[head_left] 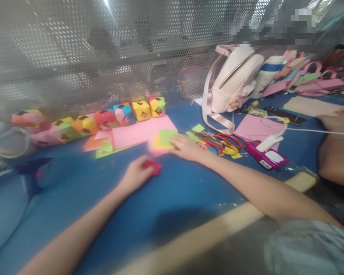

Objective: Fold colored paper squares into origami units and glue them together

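My left hand (139, 172) is closed around a small red folded piece of paper (155, 168), low over the blue table top. Just beyond it, my right hand (186, 147) has its fingers closed at the right edge of some yellow-green paper squares (164, 139); pink shows at their lower edge. Blur hides how many sheets it grips. Behind both hands lie larger pink sheets (140, 131) with orange and green ones under them. A row of folded paper boxes in many colours, among them a yellow box (141, 110), lines the back edge.
Red-handled scissors (227, 140) lie among paper scraps right of my right hand, beside a purple device (266, 156). A pale backpack (232, 80) and a bottle (268, 74) stand behind. A blue glue gun (31, 172) is at left. Another person's arm (338, 147) rests at right.
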